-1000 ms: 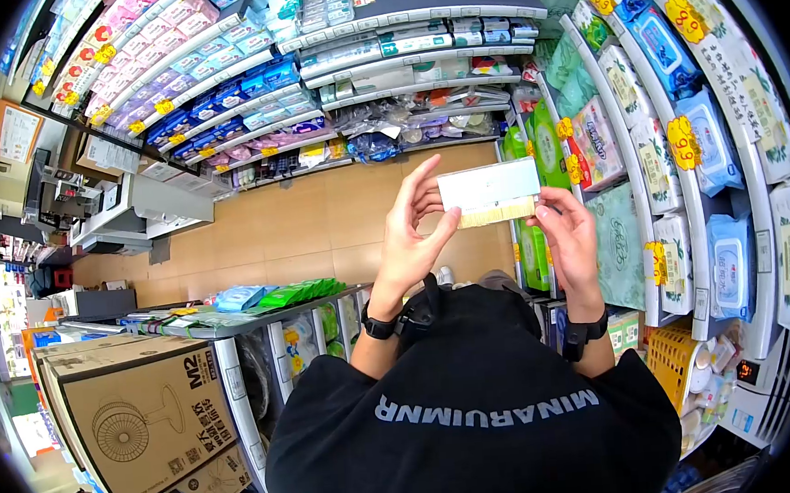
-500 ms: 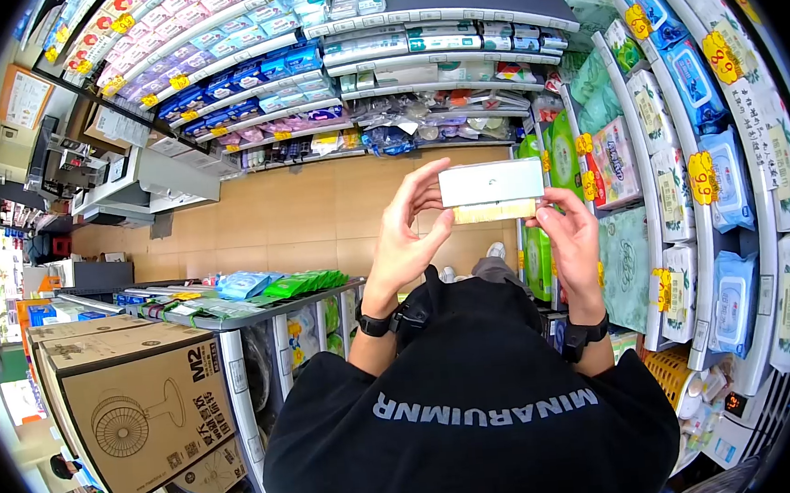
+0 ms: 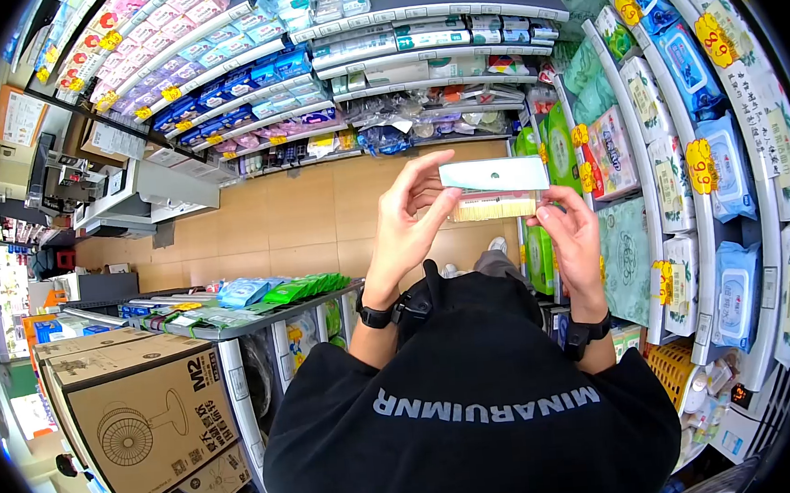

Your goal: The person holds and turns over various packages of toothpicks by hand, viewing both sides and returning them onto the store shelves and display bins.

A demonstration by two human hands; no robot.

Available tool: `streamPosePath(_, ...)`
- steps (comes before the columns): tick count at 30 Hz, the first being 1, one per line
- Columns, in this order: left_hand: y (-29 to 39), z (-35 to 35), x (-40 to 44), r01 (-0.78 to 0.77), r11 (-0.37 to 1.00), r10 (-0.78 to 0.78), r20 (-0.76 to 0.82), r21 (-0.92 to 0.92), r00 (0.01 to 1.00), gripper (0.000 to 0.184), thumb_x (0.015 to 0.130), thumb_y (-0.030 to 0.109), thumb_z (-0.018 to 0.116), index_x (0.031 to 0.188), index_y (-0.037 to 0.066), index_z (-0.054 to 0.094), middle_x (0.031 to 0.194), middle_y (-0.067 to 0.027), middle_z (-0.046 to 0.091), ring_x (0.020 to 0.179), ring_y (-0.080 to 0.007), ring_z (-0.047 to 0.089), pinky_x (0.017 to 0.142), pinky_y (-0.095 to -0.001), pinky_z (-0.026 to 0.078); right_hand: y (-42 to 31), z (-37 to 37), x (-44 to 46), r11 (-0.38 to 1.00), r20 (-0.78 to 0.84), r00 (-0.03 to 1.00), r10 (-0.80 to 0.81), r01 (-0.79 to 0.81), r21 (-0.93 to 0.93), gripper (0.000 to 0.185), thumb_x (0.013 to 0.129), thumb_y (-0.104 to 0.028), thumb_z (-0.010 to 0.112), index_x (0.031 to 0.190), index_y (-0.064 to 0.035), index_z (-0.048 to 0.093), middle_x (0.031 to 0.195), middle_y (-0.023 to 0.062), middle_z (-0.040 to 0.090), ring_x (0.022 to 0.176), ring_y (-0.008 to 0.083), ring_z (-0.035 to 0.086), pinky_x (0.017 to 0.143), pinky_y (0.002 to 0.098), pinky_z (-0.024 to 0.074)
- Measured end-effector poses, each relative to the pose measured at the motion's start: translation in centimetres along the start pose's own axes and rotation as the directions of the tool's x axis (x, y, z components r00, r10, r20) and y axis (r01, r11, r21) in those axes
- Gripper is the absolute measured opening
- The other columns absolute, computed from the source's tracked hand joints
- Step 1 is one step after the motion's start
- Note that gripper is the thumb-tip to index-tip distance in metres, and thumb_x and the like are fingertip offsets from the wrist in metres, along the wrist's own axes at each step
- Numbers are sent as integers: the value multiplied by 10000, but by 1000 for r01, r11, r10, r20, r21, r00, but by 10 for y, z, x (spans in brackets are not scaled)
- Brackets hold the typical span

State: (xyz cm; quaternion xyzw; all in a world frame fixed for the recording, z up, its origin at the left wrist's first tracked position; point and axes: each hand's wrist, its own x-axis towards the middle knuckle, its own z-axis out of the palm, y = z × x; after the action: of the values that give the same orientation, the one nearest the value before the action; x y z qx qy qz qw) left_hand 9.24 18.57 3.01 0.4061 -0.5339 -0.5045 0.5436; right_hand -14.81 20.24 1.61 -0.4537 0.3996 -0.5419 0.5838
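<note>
I hold a small flat box of thin yellowish sticks, seemingly toothpicks (image 3: 495,210), out in front of my chest. Its pale mint top panel (image 3: 493,176) bears a small dark mark, and the row of sticks shows along the near side. My left hand (image 3: 413,207) grips the left end, thumb in front and fingers behind. At the right end, my right hand (image 3: 570,227) pinches the lower corner between thumb and fingers. A dark band or watch sits on each wrist.
Shelves of packaged goods (image 3: 437,60) run across the far side. On the right, racks hold wipes packs (image 3: 737,291) with yellow price tags. A low shelf (image 3: 235,322) stands at left beside a cardboard fan box (image 3: 141,420). Tiled floor (image 3: 292,212) lies between.
The box has tilted between my hands, so its top panel looks narrower and slants down to the right. More of the stick row shows now. Both hands keep their hold.
</note>
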Motion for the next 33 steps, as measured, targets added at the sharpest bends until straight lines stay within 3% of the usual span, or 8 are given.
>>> streamPosePath(2,0,3,4,17,1000,-17,-1,-17,1000,403,941,15,637,1332,-20,545,1215,-103,636,1059,-131,621,868,-265,514,-2,-1,1,1000,-1,1000,6,-6,-7,244,948,-1,614,1174,73,564,1025,96,613,915,163,643,845,287,520)
streamPosePath(5,-2,5,12,28,998,-32,-65,-64,997,303,959,46,633,1253,-23,607,1104,-78,678,983,-107,636,815,-256,528,-3,-2,2,1000,4,1000,13,-13,-13,242,949,-3,611,1174,75,563,1024,97,617,914,158,641,844,284,518)
streamPosePath(7,-2,5,17,62,997,-67,-103,-48,992,217,973,94,637,1155,-22,656,980,-54,701,872,-81,644,701,-231,545,-3,-2,4,1000,8,1000,-5,5,-23,245,953,-8,609,1181,71,565,1028,97,623,917,155,642,845,285,519)
streamPosePath(13,-4,7,25,57,997,-65,-168,-49,984,194,981,166,643,1039,-14,686,865,-40,692,731,-62,634,536,-201,531,-5,-3,7,1000,18,1000,0,0,-15,243,956,-5,604,1186,67,570,1053,105,631,936,159,646,851,288,524)
streamPosePath(33,-4,11,30,86,990,-110,-220,-115,969,222,983,195,641,901,-7,683,713,-15,654,565,-40,602,448,-187,487,3,-8,4,1000,44,999,-17,17,0,238,948,42,595,1184,68,572,1075,94,597,959,139,622,849,289,540)
